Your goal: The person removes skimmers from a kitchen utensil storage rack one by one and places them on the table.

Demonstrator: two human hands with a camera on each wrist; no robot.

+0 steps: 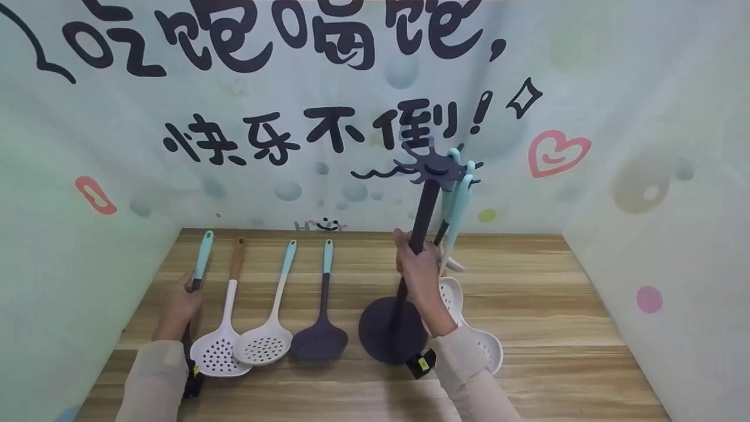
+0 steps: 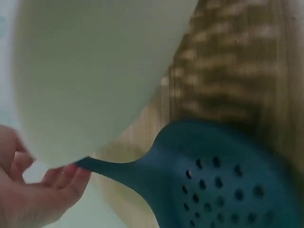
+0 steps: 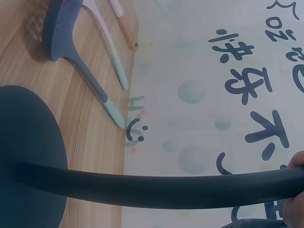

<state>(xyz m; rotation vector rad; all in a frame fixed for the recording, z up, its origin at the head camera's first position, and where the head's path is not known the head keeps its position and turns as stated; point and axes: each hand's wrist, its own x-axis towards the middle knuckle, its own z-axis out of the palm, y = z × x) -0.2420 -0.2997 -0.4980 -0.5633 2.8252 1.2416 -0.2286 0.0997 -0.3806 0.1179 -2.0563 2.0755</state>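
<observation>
At the far left my left hand (image 1: 179, 302) grips a dark skimmer with a mint handle end (image 1: 204, 255). The left wrist view shows the perforated head of this skimmer (image 2: 209, 166) and my fingers pinching its neck. My right hand (image 1: 417, 269) is wrapped round the pole of a dark utensil stand (image 1: 428, 214). The stand has a round base (image 1: 381, 331) and a ring of hooks on top. Mint-handled utensils (image 1: 460, 202) hang on its right side, partly hidden by my hand. White heads of hanging utensils (image 1: 487, 349) show beside my right sleeve.
Between my hands lie a white skimmer with a brown handle (image 1: 220, 354), a white skimmer with a mint handle (image 1: 266, 343) and a dark turner (image 1: 321, 340). They rest on the wood-grain table (image 1: 556, 328). A printed backdrop (image 1: 351, 205) stands behind, with pale side walls.
</observation>
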